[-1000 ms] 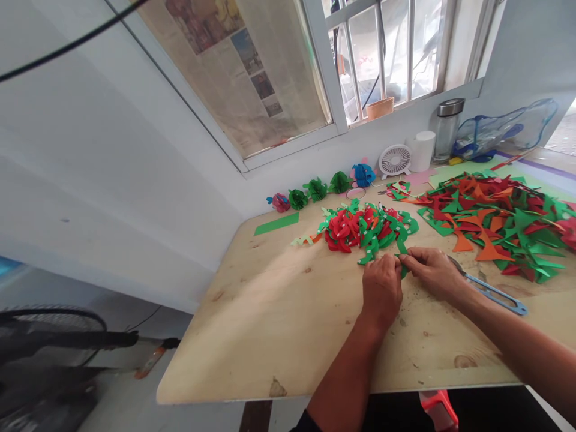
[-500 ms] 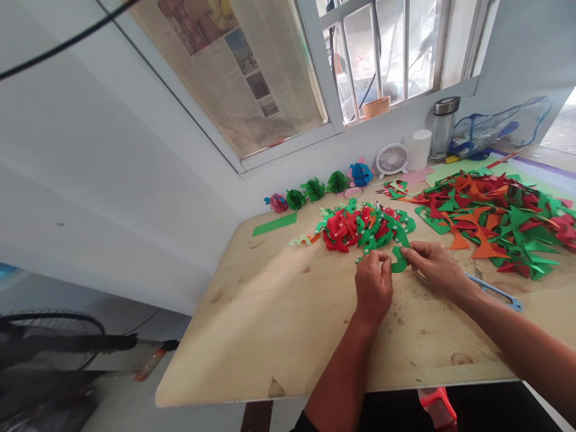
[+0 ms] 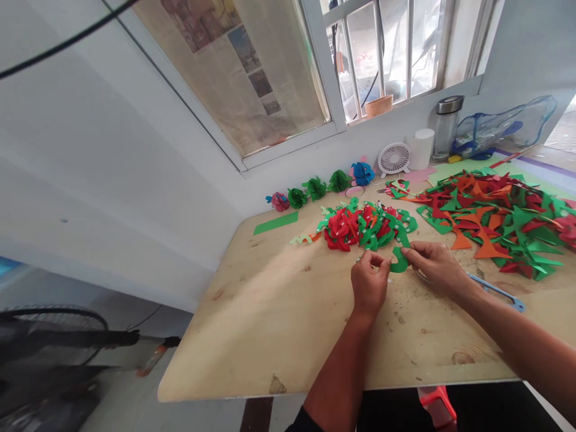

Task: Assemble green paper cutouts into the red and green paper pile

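A curved green paper cutout (image 3: pixel 398 262) is between my hands, just above the wooden tabletop. My right hand (image 3: pixel 435 264) pinches its right side between thumb and forefinger. At its left edge, the thumb and fingertips of my left hand (image 3: pixel 369 283) are pressed together; the exact contact is partly hidden. A tiny white speck shows just below the left fingertips. Close behind my hands lies a heap of red and green paper cutouts (image 3: pixel 344 228) dotted with small white squares. Blue-handled scissors (image 3: pixel 497 291) rest partly beneath my right forearm.
A large pile of red, orange and green paper scraps (image 3: pixel 504 222) spreads at the right. Along the wall stand paper ornaments (image 3: pixel 315 188), a small white fan (image 3: pixel 394 159), a white cylinder (image 3: pixel 421 149) and a glass bottle (image 3: pixel 446 129). A green strip (image 3: pixel 276 222) lies at back left.
My left hand has shifted slightly left and down. The green cutout has turned a little in my right fingers, which stay in nearly the same place.
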`<state>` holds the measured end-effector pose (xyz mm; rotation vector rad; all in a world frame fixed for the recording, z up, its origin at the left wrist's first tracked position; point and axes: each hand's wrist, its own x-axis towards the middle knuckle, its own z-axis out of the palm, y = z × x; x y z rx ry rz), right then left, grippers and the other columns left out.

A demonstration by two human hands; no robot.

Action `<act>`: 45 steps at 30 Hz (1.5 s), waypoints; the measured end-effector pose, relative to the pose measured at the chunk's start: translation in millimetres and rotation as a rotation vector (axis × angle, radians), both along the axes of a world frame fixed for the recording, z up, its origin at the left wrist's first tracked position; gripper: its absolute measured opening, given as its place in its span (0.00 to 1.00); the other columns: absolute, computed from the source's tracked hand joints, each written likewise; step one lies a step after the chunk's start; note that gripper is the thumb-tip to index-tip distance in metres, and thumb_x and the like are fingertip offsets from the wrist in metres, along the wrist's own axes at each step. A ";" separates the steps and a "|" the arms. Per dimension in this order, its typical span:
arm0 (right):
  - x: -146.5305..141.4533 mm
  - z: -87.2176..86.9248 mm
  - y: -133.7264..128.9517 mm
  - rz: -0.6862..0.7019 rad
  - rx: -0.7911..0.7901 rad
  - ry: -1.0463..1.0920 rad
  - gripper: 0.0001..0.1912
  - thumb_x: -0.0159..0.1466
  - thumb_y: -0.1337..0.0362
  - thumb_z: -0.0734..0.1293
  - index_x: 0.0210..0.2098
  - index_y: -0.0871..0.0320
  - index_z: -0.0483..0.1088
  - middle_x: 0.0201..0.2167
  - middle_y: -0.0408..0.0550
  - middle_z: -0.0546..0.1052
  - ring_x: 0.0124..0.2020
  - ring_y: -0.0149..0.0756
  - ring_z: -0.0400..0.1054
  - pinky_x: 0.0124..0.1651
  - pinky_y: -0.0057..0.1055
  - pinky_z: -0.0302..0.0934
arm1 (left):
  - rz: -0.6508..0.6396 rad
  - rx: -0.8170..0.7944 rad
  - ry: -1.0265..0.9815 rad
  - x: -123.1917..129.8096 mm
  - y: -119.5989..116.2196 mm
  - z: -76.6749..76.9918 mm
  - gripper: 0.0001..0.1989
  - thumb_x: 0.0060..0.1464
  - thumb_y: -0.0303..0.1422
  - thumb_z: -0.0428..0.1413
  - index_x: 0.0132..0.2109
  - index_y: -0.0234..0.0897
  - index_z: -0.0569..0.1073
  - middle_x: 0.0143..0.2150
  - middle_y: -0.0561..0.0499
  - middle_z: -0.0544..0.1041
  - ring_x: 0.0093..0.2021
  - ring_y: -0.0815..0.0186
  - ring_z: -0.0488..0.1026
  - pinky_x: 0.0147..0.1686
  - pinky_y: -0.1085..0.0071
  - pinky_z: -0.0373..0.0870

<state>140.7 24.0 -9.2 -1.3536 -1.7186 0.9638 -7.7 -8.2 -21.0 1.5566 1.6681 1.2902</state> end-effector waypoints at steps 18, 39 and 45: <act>-2.7 1.8 -1.5 0.023 -0.017 -0.005 0.21 0.57 0.51 0.61 0.14 0.57 0.55 0.12 0.37 0.53 0.17 0.25 0.46 0.20 0.25 0.42 | 0.028 0.016 0.615 -10.4 6.5 -8.2 0.12 0.47 0.25 0.56 0.41 0.38 0.75 0.49 0.43 0.74 0.54 0.52 0.64 0.51 0.51 0.62; -1.0 -1.0 -0.7 0.001 -0.050 -0.028 0.20 0.57 0.52 0.60 0.15 0.57 0.54 0.14 0.37 0.53 0.18 0.25 0.46 0.21 0.26 0.41 | 0.118 0.218 0.288 -9.2 0.3 1.9 0.11 0.53 0.24 0.52 0.41 0.34 0.76 0.39 0.45 0.78 0.43 0.62 0.74 0.45 0.65 0.70; -0.4 -2.1 0.6 0.003 -0.025 0.018 0.20 0.57 0.52 0.61 0.15 0.56 0.54 0.14 0.37 0.54 0.18 0.26 0.47 0.21 0.26 0.42 | -0.005 0.045 0.459 -7.0 1.3 -2.5 0.11 0.51 0.24 0.53 0.39 0.37 0.77 0.38 0.47 0.79 0.40 0.61 0.74 0.42 0.64 0.70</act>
